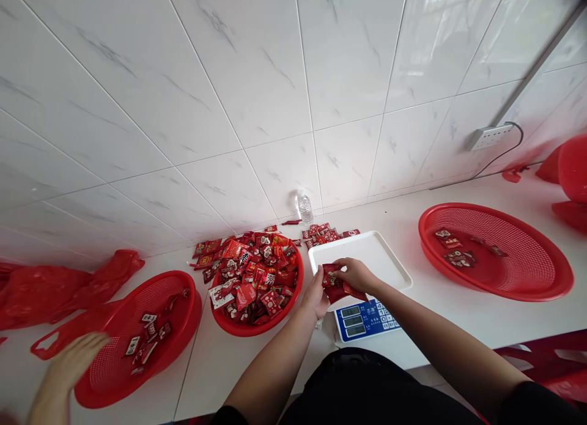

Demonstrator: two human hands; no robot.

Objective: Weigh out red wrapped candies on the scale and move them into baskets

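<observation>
Both hands are together over the front left part of the white weighing tray (389, 254). My left hand (315, 295) is closed around red snack packets (331, 279), gripping them from the left. From the right, my right hand (355, 274) pinches the packets' upper side with bent fingers. One more red packet hangs below my right hand; its print is too small to read. Under the tray sits a digital scale, its blue keypad panel (364, 320) facing me. Left of my hands stands a round red basin (300, 284) heaped with mixed red packets.
A shallow red basket (541, 284) with a few packets stands at right, another red basket (192, 315) at left. A co-worker's blurred hand (85, 354) hovers by the left one. Loose packets (323, 233) and a clear bottle (304, 206) lie along the wall near a power strip (490, 137).
</observation>
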